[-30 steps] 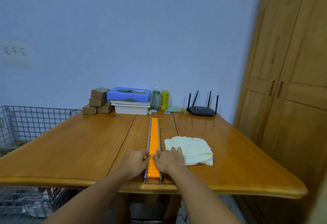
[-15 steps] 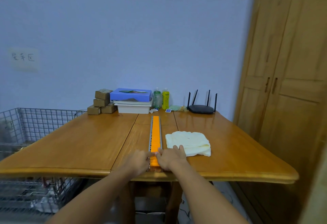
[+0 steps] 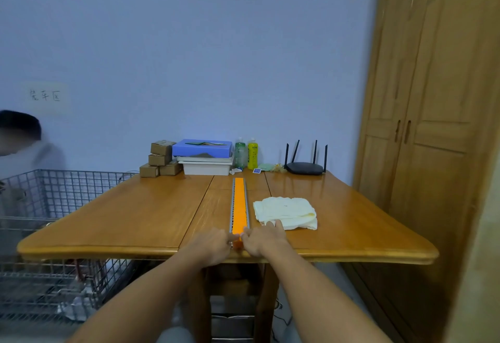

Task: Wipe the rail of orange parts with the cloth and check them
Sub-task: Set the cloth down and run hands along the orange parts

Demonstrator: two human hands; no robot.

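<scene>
Rail [image 3: 239, 204]: a long grey channel filled with orange parts [image 3: 239, 215], lying lengthwise down the middle of your surface [image 3: 135, 215], near end at the front edge. This puts its whole run in front of you for wiping and checking.

Left hand [image 3: 213, 245]: fingers drawn together, pressed to the rail's near end from the left. Empty of any tool.

Right hand [image 3: 263, 238]: fingers together on the same end from the right, its outer fingers touching the cloth's near edge. You appear to be squaring or steadying the rail between both hands before wiping.

Cloth [image 3: 285, 212]: pale, folded, just right of the rail, not picked up; handy for your right hand.

Far edge: boxes [image 3: 161, 158], trays [image 3: 205, 157], bottles [image 3: 247, 153], router [image 3: 305, 165], well clear of the rail.
</scene>
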